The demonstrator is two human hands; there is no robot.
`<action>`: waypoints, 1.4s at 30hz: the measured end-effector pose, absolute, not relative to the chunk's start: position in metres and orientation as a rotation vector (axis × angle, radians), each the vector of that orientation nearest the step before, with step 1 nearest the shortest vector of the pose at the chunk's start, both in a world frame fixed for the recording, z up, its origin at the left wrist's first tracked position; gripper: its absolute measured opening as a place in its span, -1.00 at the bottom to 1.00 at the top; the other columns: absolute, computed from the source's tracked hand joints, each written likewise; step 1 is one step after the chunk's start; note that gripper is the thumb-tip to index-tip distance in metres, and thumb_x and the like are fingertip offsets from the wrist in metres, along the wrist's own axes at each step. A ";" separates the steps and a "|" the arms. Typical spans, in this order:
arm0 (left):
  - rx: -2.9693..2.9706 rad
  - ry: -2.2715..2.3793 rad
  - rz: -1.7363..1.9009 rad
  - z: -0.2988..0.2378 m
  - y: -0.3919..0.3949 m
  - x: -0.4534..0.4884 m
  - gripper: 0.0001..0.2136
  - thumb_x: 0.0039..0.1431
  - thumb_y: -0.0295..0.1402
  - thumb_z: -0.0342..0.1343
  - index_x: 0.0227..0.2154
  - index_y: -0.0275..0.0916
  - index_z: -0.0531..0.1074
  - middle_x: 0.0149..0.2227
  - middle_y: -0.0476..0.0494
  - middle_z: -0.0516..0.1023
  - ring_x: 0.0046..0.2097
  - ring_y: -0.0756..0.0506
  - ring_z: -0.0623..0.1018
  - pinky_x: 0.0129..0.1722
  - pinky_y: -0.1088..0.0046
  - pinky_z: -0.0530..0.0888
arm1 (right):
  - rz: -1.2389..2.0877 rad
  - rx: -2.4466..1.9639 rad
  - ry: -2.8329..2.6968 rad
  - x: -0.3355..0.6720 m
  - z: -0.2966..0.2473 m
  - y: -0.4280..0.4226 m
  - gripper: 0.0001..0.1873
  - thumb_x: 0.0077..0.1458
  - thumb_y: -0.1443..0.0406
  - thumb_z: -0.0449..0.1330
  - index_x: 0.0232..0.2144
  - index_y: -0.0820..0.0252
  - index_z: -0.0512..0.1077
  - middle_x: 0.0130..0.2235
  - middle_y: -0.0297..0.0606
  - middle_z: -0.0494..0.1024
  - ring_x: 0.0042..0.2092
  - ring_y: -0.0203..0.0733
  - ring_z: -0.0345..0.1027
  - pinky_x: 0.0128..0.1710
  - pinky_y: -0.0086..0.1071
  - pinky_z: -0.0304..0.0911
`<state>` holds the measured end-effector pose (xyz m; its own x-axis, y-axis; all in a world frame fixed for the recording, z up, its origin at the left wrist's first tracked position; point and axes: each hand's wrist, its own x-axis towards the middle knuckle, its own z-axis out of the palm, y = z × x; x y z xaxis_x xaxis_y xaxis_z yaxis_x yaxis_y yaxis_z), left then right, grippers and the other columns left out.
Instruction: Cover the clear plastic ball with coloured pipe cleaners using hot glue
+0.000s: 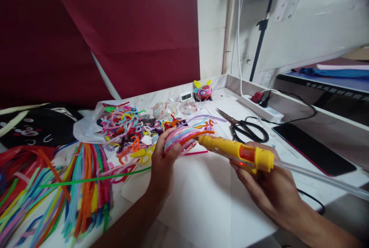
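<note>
My left hand is closed around a rounded craft piece covered in pipe cleaners, in pink, white and blue stripes with an orange strand across it. In my right hand is a yellow hot glue gun, its nozzle pointing left at the orange strand. Whether the nozzle touches the strand I cannot tell. A clear glue stick sticks out of the gun's back end, and a small red light glows on its side. Behind my left hand lies a heap of cut, bent pipe cleaners.
Long pipe cleaners lie in bundles at the left. Black-handled scissors, a phone and a white power strip are at the right. A small digital timer and a colourful eared figure stand at the back.
</note>
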<state>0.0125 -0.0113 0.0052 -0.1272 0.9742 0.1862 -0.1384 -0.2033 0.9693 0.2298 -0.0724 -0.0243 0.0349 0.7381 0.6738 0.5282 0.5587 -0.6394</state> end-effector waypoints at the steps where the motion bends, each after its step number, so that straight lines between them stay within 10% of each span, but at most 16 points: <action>1: 1.167 1.073 1.505 0.006 -0.012 0.013 -0.59 0.07 -0.22 0.20 -0.01 -0.17 0.41 0.00 -0.14 0.54 0.02 -0.20 0.51 0.03 0.31 0.41 | 0.209 -1.095 -1.645 0.230 -0.025 -0.072 -0.71 0.18 0.37 0.16 -0.04 0.03 0.34 -0.07 -0.21 0.46 -0.20 -0.13 0.49 -0.22 -0.25 0.46; 42: 1.104 1.048 1.479 0.006 -0.015 0.013 -0.53 0.03 -0.19 0.21 0.02 -0.20 0.39 -0.05 -0.16 0.56 -0.01 -0.21 0.54 0.01 0.28 0.43 | 0.185 -1.137 -1.624 0.235 -0.030 -0.072 -0.71 0.16 0.29 0.19 -0.05 0.03 0.38 -0.07 -0.14 0.50 -0.19 -0.04 0.52 -0.20 -0.20 0.51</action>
<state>0.0131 -0.0148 0.0062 -0.1119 0.9849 0.1322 -0.2016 -0.1528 0.9675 0.2349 -0.0723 -0.0297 0.0514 0.7406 0.6700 0.5707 0.5288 -0.6283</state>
